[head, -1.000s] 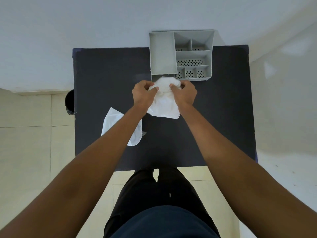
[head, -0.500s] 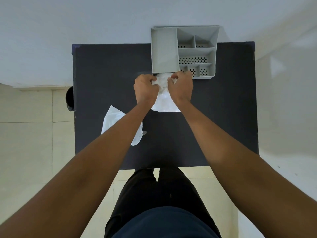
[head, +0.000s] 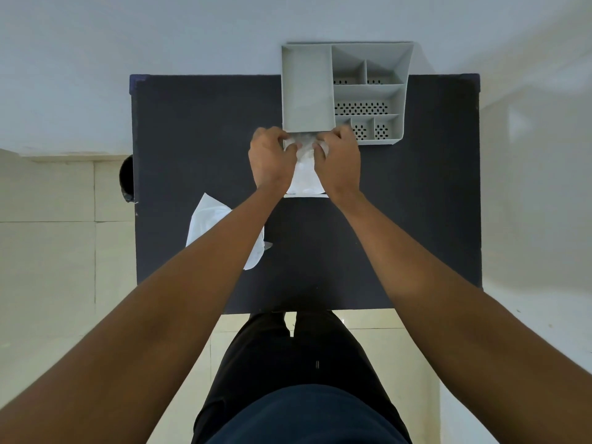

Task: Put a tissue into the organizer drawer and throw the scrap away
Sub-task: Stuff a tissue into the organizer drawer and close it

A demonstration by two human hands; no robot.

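Both hands, left (head: 272, 157) and right (head: 339, 158), fingers clamped on a white tissue (head: 304, 174) at the near edge of the grey organizer (head: 346, 91), above the dark table (head: 198, 133). Scrap (head: 208, 219) lying left, under the left forearm.

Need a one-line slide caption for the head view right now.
Both hands press a white tissue toward the grey organizer on the dark table.

Soft, even daylight is falling from the right, brightening the pale wall there, leaving the matte dark rectangular counter (head: 198, 129) glare-free with faint shadows, while wide-angle distortion is stretching the forearms at the lower edges and slight blur is softening the hands.
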